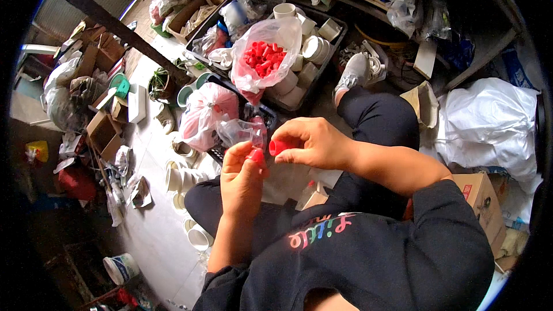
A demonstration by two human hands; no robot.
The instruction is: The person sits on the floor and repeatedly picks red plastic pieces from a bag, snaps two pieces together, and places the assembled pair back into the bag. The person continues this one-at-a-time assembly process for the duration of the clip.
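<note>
Close in front of my body, my right hand [317, 141] pinches a short hollow red plastic piece [274, 148] between thumb and fingers, its round opening facing left. Just beside it, my left hand [243, 174] is closed on a smaller red plastic piece [256, 155], mostly covered by the fingertips. The two red pieces are a little apart. Beyond the hands, an open clear plastic bag [280, 31] holds many similar red pieces [264, 57]. A tied bag [207, 109] with reddish contents lies nearer, to the left, with a crumpled clear bag [239, 132] against it.
A black crate [337, 14] of white pipe fittings [315, 49] sits beneath the open bag. White cups [199, 237] line the floor at left, near cardboard boxes [103, 132] and a dark pole [115, 26]. At right are a large white sack [489, 121] and a carton [481, 204].
</note>
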